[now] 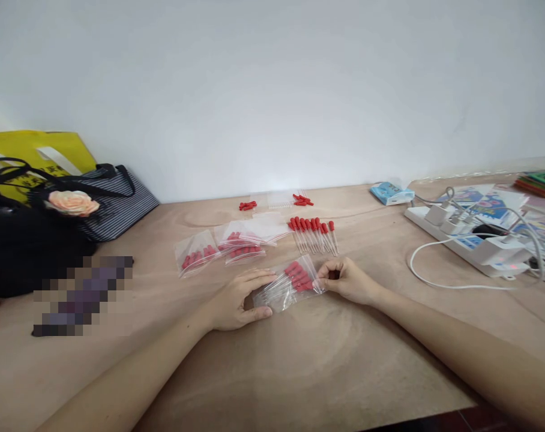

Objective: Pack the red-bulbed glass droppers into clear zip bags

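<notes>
Right hand [343, 281] pinches dropper-filled zip bag [287, 284]; left hand [236, 300], fingers spread, spans opposite end. Beyond fingertips: filled bags [199, 252]; unbagged droppers [318, 226] remain.

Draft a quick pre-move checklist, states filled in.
1. Left hand grip: ok, fingers and thumb spread, touching the clear bag's left end.
2. Right hand grip: ok, thumb and finger pinching the bag's right edge.
3. Bagged droppers: ok, inside, red ends toward the right hand.
4. Bag seal: cannot tell, too small to read.
5. Loose droppers: ok, lying side by side behind the bag.
6. White cable: ok, apart from both hands.
</notes>
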Available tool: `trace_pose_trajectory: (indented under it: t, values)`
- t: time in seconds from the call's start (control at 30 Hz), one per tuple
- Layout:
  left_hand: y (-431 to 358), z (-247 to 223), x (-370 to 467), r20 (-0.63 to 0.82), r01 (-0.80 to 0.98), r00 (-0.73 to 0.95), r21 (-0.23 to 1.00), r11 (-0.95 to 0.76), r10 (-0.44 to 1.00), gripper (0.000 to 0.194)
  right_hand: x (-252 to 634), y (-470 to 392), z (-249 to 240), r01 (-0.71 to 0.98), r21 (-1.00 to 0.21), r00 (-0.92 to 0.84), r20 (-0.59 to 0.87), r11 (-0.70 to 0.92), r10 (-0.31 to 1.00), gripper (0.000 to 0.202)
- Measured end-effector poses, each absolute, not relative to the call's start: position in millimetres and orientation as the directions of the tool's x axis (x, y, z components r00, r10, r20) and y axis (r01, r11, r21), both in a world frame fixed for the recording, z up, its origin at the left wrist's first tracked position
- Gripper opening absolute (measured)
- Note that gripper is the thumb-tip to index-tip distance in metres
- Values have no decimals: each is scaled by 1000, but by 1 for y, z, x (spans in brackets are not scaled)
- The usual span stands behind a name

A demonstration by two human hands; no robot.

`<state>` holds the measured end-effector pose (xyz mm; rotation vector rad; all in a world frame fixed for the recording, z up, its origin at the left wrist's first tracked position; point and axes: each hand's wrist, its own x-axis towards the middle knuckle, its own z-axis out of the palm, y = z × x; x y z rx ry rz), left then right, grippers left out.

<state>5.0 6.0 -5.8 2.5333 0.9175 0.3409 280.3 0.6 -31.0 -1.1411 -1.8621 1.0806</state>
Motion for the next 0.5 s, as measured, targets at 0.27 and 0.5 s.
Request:
trace_pose_trajectory:
  t: [0.27, 0.5]
  values:
    - [6, -6, 4, 85, 561, 746, 455, -692, 660, 56, 278, -5, -23, 466, -819, -359, 171, 335, 917, 37]
    - [6, -8, 2, 141, 512, 755, 484, -710, 641, 53, 279, -6, -25, 284, -940, -289, 103, 188, 952, 26]
